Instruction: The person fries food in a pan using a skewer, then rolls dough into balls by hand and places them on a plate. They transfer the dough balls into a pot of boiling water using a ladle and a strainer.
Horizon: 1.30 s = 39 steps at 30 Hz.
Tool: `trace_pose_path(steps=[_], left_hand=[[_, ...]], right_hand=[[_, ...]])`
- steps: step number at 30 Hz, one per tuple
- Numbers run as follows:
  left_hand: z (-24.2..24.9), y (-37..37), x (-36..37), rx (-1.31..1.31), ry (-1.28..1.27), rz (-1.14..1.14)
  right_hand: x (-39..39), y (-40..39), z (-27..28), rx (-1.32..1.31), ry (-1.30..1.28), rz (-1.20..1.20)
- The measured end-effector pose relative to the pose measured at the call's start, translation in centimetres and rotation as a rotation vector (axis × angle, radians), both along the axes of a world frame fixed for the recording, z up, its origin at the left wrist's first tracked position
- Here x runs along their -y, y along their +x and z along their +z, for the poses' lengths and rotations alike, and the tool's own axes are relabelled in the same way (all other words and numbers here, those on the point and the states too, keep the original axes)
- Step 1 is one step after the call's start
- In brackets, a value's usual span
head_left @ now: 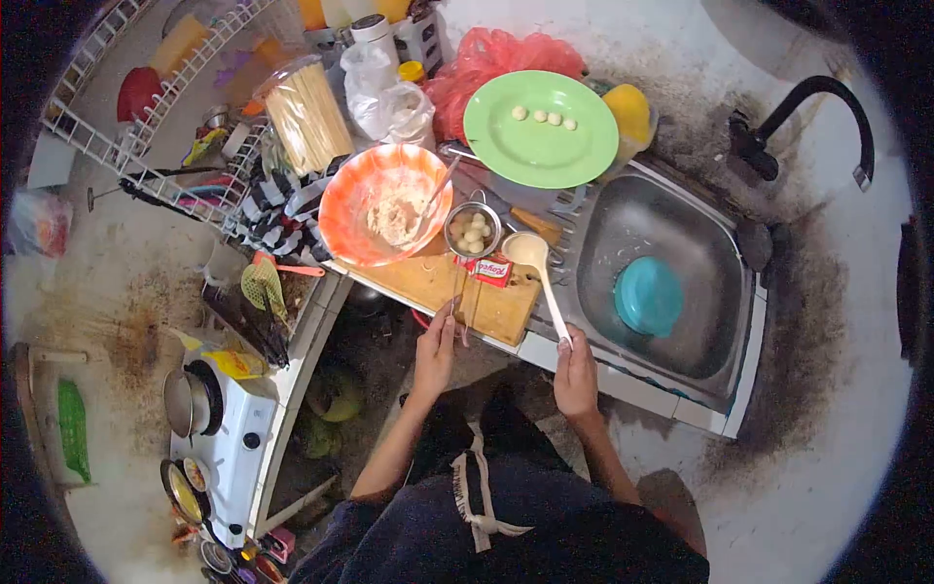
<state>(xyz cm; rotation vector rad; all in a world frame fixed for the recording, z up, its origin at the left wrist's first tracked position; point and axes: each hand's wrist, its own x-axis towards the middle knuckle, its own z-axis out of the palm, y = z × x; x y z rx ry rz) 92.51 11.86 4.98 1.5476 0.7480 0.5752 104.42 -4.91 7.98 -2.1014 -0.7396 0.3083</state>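
Observation:
My left hand (pixel 435 352) is closed around the wire handle of a small strainer (pixel 499 232), which holds several pale round balls (pixel 474 237). In my right hand (pixel 576 374) is the long handle of a cream-white ladle (pixel 551 297); its bowl end lies beside the strainer. Under the strainer's handle, a red sachet (pixel 490 272) rests on a wooden cutting board (pixel 501 313). To the left stands an orange and white bowl (pixel 334 216) with dough-like mixture and a spoon in it. Behind, a green plate (pixel 545 167) carries several small pale balls in a row.
A steel sink (pixel 637 200) with a turquoise tub (pixel 649 297) inside lies to the right, under a black faucet (pixel 817 88). A white stove (pixel 248 462) with pans is at lower left. Stick-filled plastic packaging (pixel 306 117) and red plastic bags (pixel 506 58) line the back.

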Motion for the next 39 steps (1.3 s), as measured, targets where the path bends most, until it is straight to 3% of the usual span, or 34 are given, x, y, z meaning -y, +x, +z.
trace_pose_path(steps=[6, 9, 11, 12, 14, 20, 25, 39], left_hand=[[0.4, -0.1, -0.1, 0.014, -0.065, -0.035], [0.4, 0.2, -0.6, 0.094, -0.117, -0.062], [1.4, 0.4, -1.1, 0.093, -0.285, -0.112], [2.3, 0.8, -1.5, 0.096, -0.288, -0.112], [3.8, 1.8, -2.4, 0.093, -0.572, -0.134], [1.4, 3.2, -3.2, 0.144, -0.365, -0.092], [2.6, 2.7, -1.8, 0.161, -0.263, -0.032], [0.9, 2.3, -1.9, 0.111, -0.191, -0.16]], right_hand=[[-0.2, -0.2, -0.8, -0.076, 0.036, -0.029], [-0.3, -0.1, -1.6, -0.296, 0.223, -0.021], [-0.3, -0.2, -1.5, -0.445, 0.451, 0.012], [-0.2, -0.2, -1.2, -0.441, 0.448, 0.013], [-0.2, -0.1, 0.0, -0.406, 0.466, 0.006], [0.9, 0.6, 1.5, -0.408, 0.56, -0.059], [1.4, 1.5, 2.0, -0.401, 0.573, -0.052], [0.6, 0.8, 0.9, -0.511, 0.61, 0.014]])
